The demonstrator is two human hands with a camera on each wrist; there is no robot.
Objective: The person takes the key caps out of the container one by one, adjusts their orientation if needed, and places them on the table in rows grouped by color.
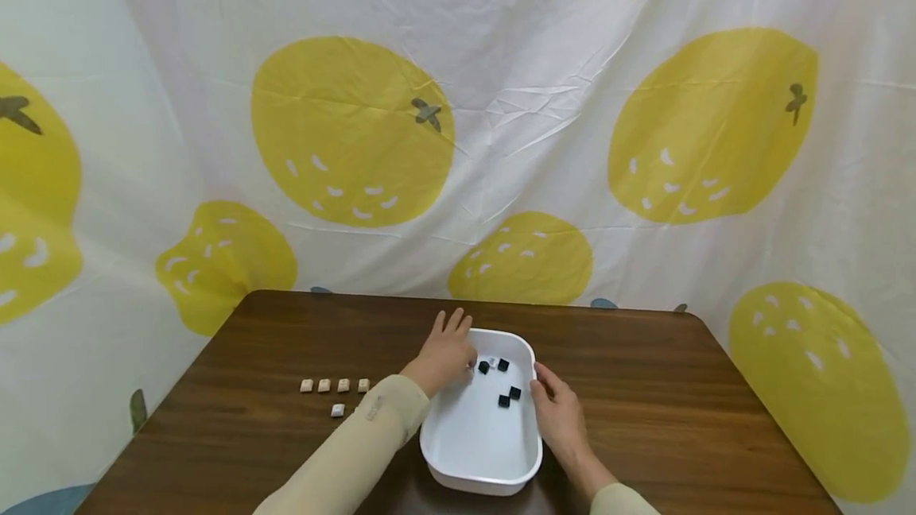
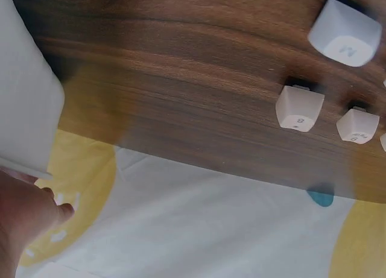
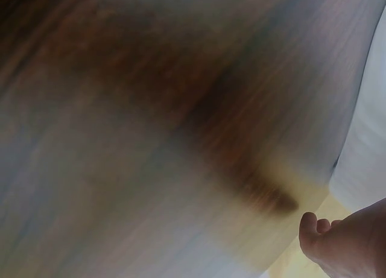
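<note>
A white tray [image 1: 479,477] stands on the brown table. Over its far left rim reaches my left hand [image 1: 445,356], thumb and index finger low inside, other fingers spread up. A pale spot shows at those fingertips; I cannot tell whether they pinch a keycap. Close by lie black keycaps [image 1: 504,365] and a small clear or white piece [image 1: 492,362]. More black keycaps [image 1: 515,393] sit near the tray's right wall. My right hand [image 1: 561,413] holds the tray's right rim. The right wrist view has this hand [image 3: 347,242] beside the tray's outer wall [image 3: 365,133].
Left of the tray, a row of cream keycaps [image 1: 324,385] lies on the table [image 1: 665,404], with a white keycap [image 1: 338,411] nearer me. My left sleeve [image 1: 351,443] covers part of that area. Behind the table hangs a lemon-print cloth [image 1: 501,141].
</note>
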